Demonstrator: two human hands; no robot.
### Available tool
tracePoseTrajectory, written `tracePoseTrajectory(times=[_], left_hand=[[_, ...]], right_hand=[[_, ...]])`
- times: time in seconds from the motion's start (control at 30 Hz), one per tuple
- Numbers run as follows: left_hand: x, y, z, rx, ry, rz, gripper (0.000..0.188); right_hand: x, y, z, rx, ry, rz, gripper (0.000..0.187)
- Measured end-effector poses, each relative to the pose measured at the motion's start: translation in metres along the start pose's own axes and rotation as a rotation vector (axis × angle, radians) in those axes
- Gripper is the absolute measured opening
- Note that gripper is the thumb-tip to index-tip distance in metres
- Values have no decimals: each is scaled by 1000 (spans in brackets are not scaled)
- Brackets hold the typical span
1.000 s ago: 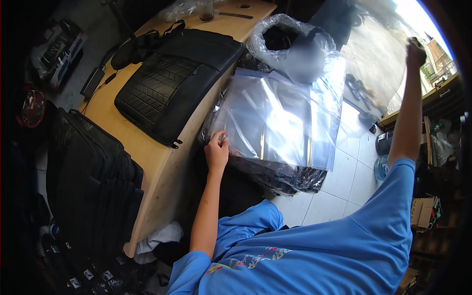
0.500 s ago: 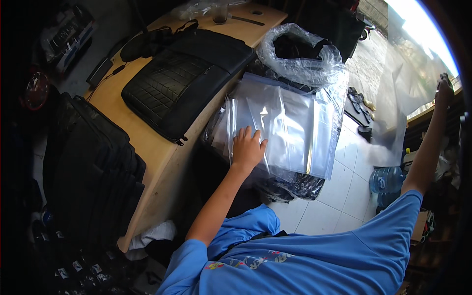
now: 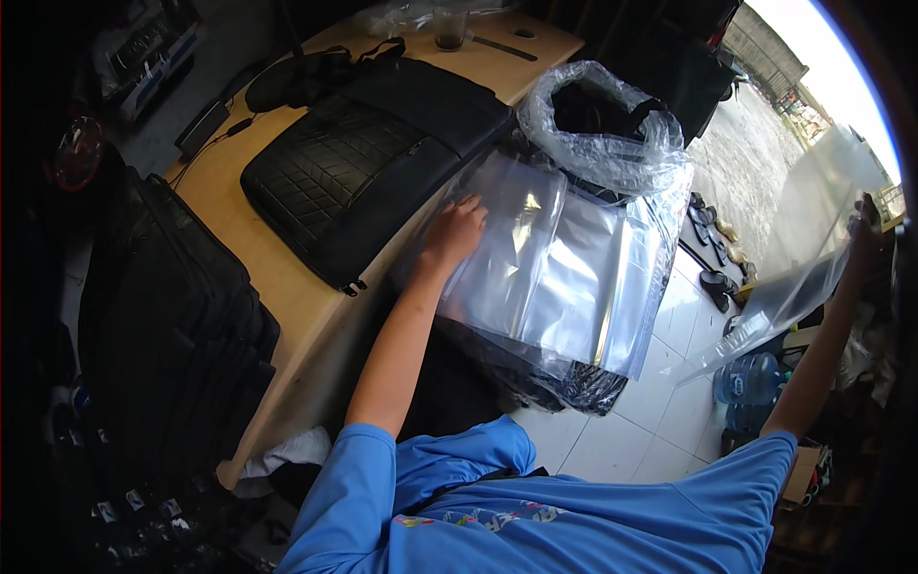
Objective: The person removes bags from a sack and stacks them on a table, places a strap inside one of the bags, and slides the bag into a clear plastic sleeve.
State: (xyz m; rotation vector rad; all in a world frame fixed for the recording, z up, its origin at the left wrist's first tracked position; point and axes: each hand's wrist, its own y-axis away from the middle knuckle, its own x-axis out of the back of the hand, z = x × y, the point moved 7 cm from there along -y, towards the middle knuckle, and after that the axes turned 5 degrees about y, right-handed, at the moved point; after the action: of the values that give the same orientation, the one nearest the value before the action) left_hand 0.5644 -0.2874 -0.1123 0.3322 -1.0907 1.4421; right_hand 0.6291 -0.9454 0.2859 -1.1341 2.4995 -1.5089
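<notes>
My left hand (image 3: pixel 456 230) lies on the left part of a stack of clear plastic bags (image 3: pixel 574 258), its fingers loosely bent against the top sheet. Far to the right, my right hand (image 3: pixel 865 218) is stretched out and closed on a clear plastic bag (image 3: pixel 798 277). That bag hangs slanting from the hand, its lower end reaching down over the tiled floor. Beneath the stack is a bulky dark bundle (image 3: pixel 598 383) wrapped in plastic. A black quilted backpack (image 3: pixel 344 163) rests on the wooden table just left of my left hand.
The wooden table (image 3: pixel 316 330) runs along the left, with a glass (image 3: pixel 448 31) at its far end. Several black bags (image 3: pixel 182 325) stand at its near left. Crumpled plastic wrap (image 3: pixel 612 158) tops the bundle. Sandals (image 3: pixel 708 230) and a blue water jug (image 3: pixel 746 378) are at right.
My left hand has slid up and left across the stack, its fingers more bent. The right hand has lowered slightly, and the bag in it has swung and spread leftward.
</notes>
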Motion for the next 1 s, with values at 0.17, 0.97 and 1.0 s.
tracePoseTrajectory(times=[0.17,0.97,1.0], left_hand=[[21,8,2,-33,28,79,17],[241,8,182,-212,518,589,58],[246,8,181,-200,579,546,38]], right_hand=[[-43,39,-40,-150,42,6,27],[-188,168,-417,517,-268,-566,24],[-179,165,-429,551,-196,-462,23]])
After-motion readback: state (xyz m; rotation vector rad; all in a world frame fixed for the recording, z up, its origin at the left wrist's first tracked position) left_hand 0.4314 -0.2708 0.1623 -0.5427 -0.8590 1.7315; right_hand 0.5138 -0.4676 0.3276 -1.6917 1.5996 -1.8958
